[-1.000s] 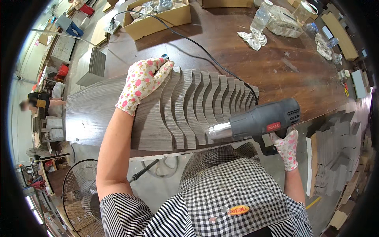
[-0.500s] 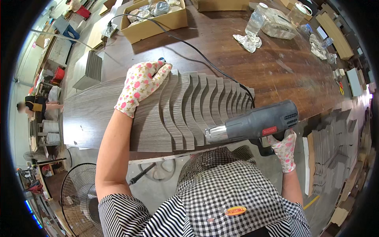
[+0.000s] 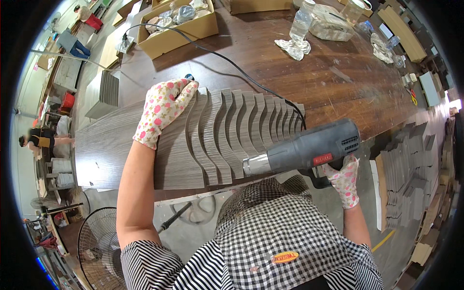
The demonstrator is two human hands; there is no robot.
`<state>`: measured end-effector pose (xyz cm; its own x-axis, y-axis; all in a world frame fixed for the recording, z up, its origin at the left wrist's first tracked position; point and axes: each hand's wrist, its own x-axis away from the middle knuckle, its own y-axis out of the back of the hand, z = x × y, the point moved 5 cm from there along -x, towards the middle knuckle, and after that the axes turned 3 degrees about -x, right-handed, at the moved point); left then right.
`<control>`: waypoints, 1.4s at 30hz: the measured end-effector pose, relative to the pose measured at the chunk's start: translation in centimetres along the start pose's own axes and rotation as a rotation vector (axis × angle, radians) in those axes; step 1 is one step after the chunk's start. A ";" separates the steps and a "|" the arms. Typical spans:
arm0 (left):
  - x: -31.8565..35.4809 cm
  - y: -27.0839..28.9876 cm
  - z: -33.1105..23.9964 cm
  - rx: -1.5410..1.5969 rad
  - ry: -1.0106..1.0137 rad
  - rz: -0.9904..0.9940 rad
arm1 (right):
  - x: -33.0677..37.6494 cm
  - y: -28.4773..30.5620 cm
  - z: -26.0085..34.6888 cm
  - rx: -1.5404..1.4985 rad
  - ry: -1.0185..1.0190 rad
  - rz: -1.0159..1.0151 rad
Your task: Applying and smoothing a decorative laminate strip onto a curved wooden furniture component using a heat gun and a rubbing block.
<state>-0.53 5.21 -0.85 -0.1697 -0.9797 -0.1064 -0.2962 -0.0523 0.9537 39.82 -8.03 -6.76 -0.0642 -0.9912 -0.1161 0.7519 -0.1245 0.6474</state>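
Note:
My right hand (image 3: 344, 181), in a white glove with pink flowers, is wrapped round the handle of a dark grey heat gun (image 3: 309, 147). Its metal nozzle points left, over the front ends of a fanned row of grey wood-grain strips (image 3: 220, 140) with wavy edges. My left hand (image 3: 163, 107), gloved alike, is closed at the far edge of the leftmost strips. A small dark blue thing (image 3: 189, 77) shows at its fingertips; what it is stays hidden. Under that wrist a broad grey wood-grain board (image 3: 108, 152) stretches to the left.
The gun's black cord (image 3: 227, 58) crosses the brown table (image 3: 333, 92). At the back stand a cardboard box (image 3: 181, 41) of wrapped items, a clear bottle (image 3: 302, 21) and a crumpled white cloth (image 3: 294, 48). A stack of grey boards (image 3: 102, 94) is far left; a floor fan (image 3: 99, 246) stands near left.
The table and what lies on it have slid slightly left and up in the view. Both hands keep their grips, and the heat gun holds nearly the same place over the strips.

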 end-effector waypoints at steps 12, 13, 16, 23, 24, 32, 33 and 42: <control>0.0 -0.2 0.2 0.045 0.010 -0.009 | 0.5 0.2 0.0 0.029 0.039 -0.030; 0.1 -0.1 0.2 0.063 0.006 -0.026 | 0.5 0.3 0.4 0.098 0.101 -0.035; -0.1 0.2 -0.1 0.045 0.054 0.030 | 0.8 0.2 -0.5 0.027 -0.021 -0.028; -0.1 -0.1 0.3 0.008 0.028 0.006 | 0.6 0.1 0.4 0.024 0.070 -0.039; -0.2 -0.1 0.2 0.006 0.030 0.006 | 0.8 0.1 0.0 0.028 0.086 -0.070; -0.1 0.1 -0.1 0.040 -0.018 -0.025 | 0.7 0.0 -0.7 -0.065 -0.008 -0.055; -0.1 0.2 -0.3 0.040 -0.008 -0.013 | 0.8 0.0 -0.6 -0.049 0.019 -0.062; -0.2 -0.2 0.3 0.016 -0.007 -0.025 | 0.8 0.3 -0.5 0.066 0.035 -0.029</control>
<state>-0.75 5.44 -1.16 -0.1691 -0.9767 -0.1320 -0.3153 -0.0733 0.9462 40.36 -8.83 -7.06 -0.0617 -0.9851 -0.1607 0.7050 -0.1570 0.6916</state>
